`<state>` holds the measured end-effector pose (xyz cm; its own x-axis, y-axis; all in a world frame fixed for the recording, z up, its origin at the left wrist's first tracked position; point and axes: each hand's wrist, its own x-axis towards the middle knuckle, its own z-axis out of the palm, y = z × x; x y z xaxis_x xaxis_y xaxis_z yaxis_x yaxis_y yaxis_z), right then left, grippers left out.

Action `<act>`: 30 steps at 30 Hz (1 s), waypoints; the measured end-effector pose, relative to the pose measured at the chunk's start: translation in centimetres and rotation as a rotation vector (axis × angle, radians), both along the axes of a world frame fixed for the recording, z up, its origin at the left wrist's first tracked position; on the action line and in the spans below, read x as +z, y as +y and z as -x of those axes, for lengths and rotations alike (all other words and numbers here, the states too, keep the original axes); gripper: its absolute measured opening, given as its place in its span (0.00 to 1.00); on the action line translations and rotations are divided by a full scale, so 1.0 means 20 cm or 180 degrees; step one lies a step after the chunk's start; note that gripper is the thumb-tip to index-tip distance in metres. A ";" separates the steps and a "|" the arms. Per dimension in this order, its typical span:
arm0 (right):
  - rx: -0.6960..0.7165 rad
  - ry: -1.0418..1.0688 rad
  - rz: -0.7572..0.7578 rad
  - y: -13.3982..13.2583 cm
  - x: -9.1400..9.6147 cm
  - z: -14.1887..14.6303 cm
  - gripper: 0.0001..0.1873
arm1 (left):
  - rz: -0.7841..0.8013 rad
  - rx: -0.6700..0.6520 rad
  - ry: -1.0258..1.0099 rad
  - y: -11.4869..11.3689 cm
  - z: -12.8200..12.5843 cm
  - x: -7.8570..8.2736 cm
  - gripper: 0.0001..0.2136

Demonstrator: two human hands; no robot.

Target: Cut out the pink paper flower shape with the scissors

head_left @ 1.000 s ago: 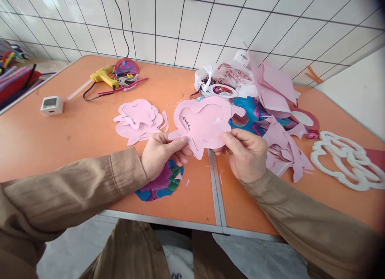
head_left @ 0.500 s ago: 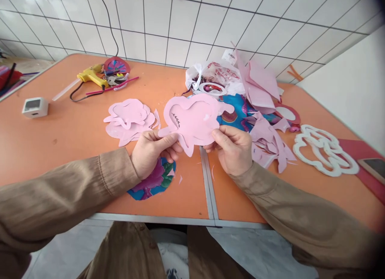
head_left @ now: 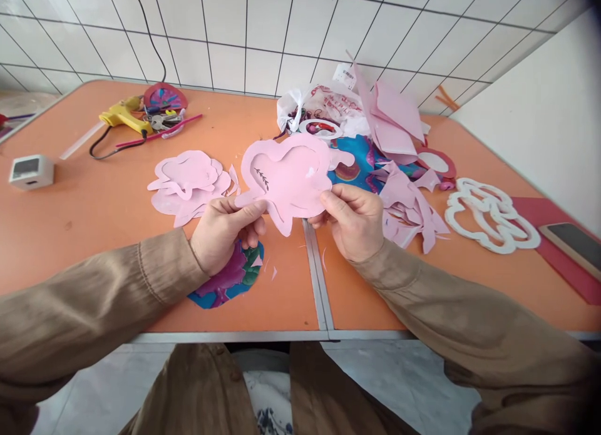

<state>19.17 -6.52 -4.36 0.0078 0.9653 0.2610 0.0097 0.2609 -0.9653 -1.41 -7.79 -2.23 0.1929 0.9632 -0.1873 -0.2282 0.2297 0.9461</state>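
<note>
Both my hands hold up a pink paper cutout [head_left: 288,181] with a wavy outline and a small dark leaf mark, a little above the orange table [head_left: 94,216]. My left hand [head_left: 220,231] pinches its lower left edge. My right hand [head_left: 352,219] pinches its lower right edge. Under my left hand a piece of blue floral fabric [head_left: 225,281] lies on the table.
A stack of similar pink cutouts [head_left: 188,184] lies to the left. Pink paper scraps [head_left: 406,213], blue fabric and a plastic bag [head_left: 323,106] are heaped at the back right. White foam outlines [head_left: 488,213] lie at right. A yellow glue gun [head_left: 123,116] and a small white box [head_left: 29,171] are at left.
The view has shifted right, so everything sits further left in the picture. My hands keep the same pinch on the pink cutout, which has barely moved over the table.
</note>
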 end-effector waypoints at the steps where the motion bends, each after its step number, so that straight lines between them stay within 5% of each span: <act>1: -0.0001 -0.0004 0.0009 0.00 0.00 0.00 0.15 | -0.0001 -0.0003 -0.0007 0.00 0.00 0.00 0.13; 30: 0.0000 -0.0341 -0.0300 0.02 -0.02 -0.03 0.17 | -0.0055 0.0060 0.0000 0.02 0.01 0.02 0.13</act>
